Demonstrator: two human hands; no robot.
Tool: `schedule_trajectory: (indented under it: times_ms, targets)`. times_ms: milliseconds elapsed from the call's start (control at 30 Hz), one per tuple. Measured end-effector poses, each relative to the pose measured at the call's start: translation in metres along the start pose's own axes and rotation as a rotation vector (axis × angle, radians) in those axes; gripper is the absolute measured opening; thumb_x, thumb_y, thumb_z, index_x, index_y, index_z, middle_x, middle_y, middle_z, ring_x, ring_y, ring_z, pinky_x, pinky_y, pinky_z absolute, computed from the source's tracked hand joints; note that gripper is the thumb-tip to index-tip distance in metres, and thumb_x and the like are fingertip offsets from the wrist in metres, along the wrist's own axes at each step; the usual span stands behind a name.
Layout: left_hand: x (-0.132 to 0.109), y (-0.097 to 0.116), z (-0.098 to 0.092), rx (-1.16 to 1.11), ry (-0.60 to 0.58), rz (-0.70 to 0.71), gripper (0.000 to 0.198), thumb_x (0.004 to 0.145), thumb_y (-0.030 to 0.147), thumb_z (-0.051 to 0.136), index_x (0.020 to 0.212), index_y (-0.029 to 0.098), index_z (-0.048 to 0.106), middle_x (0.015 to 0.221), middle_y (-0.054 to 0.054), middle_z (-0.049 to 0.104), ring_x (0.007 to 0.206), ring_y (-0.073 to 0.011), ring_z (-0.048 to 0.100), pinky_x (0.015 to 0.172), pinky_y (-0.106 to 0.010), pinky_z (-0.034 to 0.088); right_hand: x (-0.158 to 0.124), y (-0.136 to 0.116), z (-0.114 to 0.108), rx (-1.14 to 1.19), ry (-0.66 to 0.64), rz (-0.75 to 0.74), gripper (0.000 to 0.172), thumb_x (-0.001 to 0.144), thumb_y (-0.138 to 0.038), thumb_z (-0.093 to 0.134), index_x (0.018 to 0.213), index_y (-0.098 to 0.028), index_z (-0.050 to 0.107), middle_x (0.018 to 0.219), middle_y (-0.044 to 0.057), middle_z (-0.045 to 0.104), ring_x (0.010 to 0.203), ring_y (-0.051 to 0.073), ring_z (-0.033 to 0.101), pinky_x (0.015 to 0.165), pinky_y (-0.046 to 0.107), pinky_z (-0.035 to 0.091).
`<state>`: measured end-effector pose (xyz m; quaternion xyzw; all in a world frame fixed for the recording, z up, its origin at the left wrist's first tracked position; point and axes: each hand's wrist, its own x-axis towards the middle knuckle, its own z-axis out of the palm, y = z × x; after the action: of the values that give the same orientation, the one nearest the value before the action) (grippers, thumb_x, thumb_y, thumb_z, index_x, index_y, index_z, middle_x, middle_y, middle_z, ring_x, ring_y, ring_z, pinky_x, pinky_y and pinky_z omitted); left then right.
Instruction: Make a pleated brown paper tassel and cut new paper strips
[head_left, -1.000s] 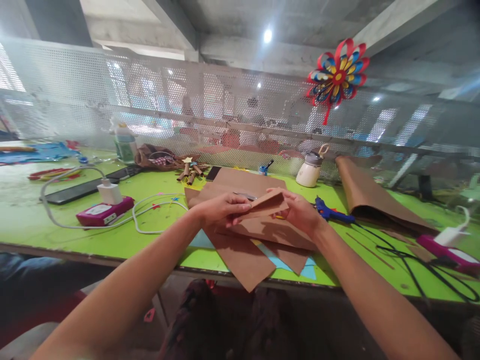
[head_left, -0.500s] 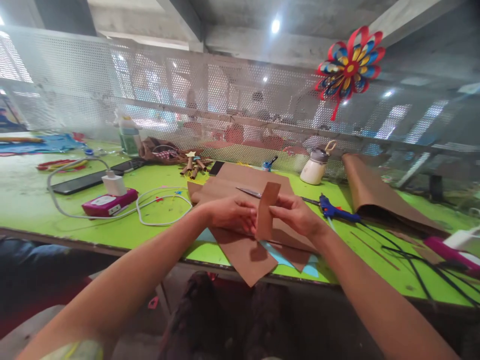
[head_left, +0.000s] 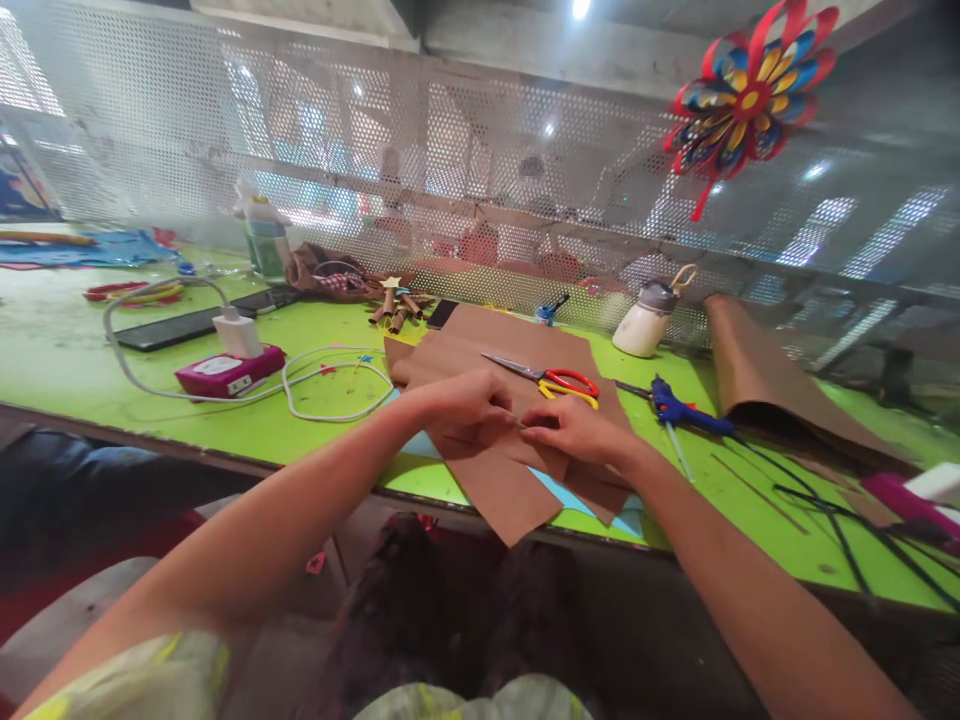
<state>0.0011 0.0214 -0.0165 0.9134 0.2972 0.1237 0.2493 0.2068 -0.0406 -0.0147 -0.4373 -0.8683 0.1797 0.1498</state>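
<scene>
My left hand point(head_left: 474, 405) and my right hand point(head_left: 574, 430) meet over the brown paper sheets, their fingertips almost touching. Both are closed in a pinch on a small brown paper strip point(head_left: 551, 458), mostly covered by the fingers and hard to tell from the paper beneath. Brown paper sheets point(head_left: 517, 500) lie under my hands, one corner hanging past the table edge. Just behind my right hand, scissors point(head_left: 566, 382) with red and yellow handles rest on the paper. Light blue paper point(head_left: 559, 490) peeks out underneath.
To the right lie a blue glue gun point(head_left: 686, 408) with a black cord and a folded brown sheet point(head_left: 787, 390). A white bottle point(head_left: 641, 325) stands behind. On the left are a purple power adapter point(head_left: 225, 378), a white cable point(head_left: 292, 405) and small paper rolls point(head_left: 394, 312).
The strip, held upright before, has tipped down and is mostly hidden now. My hands have come closer together, and the scissors' handles have come into view. The camera view has shifted slightly.
</scene>
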Motion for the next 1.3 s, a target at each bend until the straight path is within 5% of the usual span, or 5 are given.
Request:
schedule_trajectory:
  times_ms: [167,433,600,833,1300]
  targets:
    - [-0.003,-0.007,-0.002,0.156,-0.073,-0.019,0.032,0.08,0.042,0.051,0.074,0.014,0.066,0.062,0.001,0.058,0.056,-0.0098,0.044,0.052,-0.022,0.027,0.001,0.003,0.001,-0.055,0.001,0.02,0.019,0.083,-0.025,0.059,0.089,-0.013,0.072,0.083,0.007,0.07,0.074,0.017,0.059,0.068,0.027,0.042]
    - [-0.008,0.014,0.0,0.216,-0.078,0.035,0.026,0.082,0.037,0.052,0.093,0.021,0.069,0.07,0.002,0.063,0.057,-0.0098,0.048,0.054,-0.021,0.03,0.001,0.014,0.011,-0.161,0.091,-0.066,0.013,0.083,-0.024,0.061,0.085,-0.018,0.072,0.085,0.006,0.071,0.08,0.018,0.06,0.074,0.028,0.042]
    - [-0.002,0.02,0.01,0.26,-0.047,0.162,0.02,0.083,0.025,0.051,0.086,0.017,0.069,0.07,0.0,0.064,0.056,-0.0096,0.047,0.055,-0.022,0.03,0.002,0.01,0.011,-0.14,0.107,-0.069,0.011,0.082,-0.022,0.062,0.084,-0.016,0.072,0.081,0.005,0.07,0.074,0.016,0.059,0.067,0.026,0.041]
    - [-0.001,0.024,0.013,0.257,-0.045,0.114,0.013,0.079,0.023,0.055,0.084,0.018,0.066,0.068,0.001,0.062,0.055,-0.0101,0.044,0.054,-0.023,0.029,-0.001,0.002,-0.001,-0.145,-0.001,-0.116,0.015,0.086,-0.021,0.057,0.088,-0.017,0.071,0.088,0.005,0.07,0.08,0.016,0.058,0.071,0.025,0.04]
    - [-0.005,0.023,0.011,0.242,-0.059,0.143,0.026,0.078,0.038,0.055,0.065,0.016,0.06,0.053,0.002,0.048,0.047,-0.008,0.031,0.047,-0.024,0.021,-0.011,-0.005,-0.004,-0.371,-0.024,-0.061,0.011,0.087,-0.021,0.054,0.086,-0.017,0.064,0.087,0.006,0.067,0.078,0.017,0.057,0.064,0.025,0.032]
